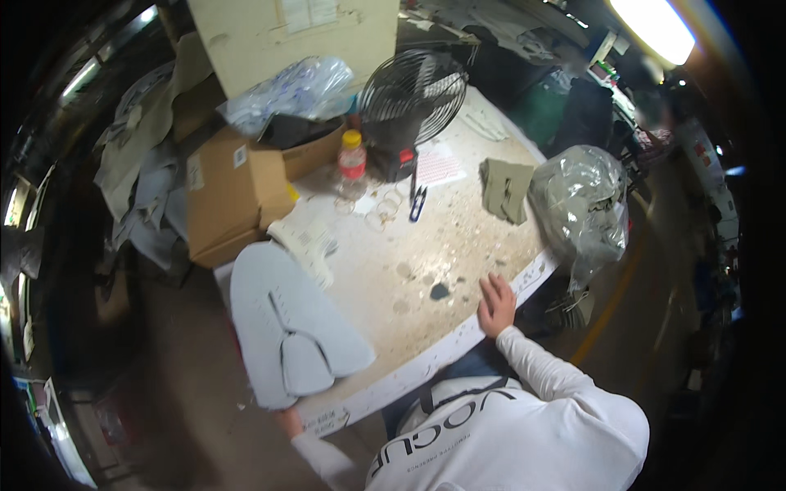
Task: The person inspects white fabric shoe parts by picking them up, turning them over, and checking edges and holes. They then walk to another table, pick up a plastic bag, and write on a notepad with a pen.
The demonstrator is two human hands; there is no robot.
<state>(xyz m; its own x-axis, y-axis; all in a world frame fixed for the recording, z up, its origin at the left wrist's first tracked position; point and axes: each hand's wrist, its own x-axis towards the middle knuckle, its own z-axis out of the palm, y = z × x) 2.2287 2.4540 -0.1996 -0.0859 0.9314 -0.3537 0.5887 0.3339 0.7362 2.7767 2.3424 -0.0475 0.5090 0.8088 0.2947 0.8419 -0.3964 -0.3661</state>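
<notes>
On a speckled white surface (458,245), the right hand (496,304) rests flat and open at the near edge, holding nothing. Down at the surface's left corner, the left hand (288,422) sits beneath a pale grey fabric piece (286,327), its grip hidden. That fabric's long axis runs away from the person, overhanging the edge.

A worn, stained white worktable (426,270) carries a stack of pale grey cut fabric pieces (286,327) far left of the right hand's fingers (491,286), which rest on its near edge. Beyond the fingers stand 1 small black fan (405,102), a capped plastic bottle (352,164), blue snips (417,203) and folded olive cloth (505,188).
</notes>
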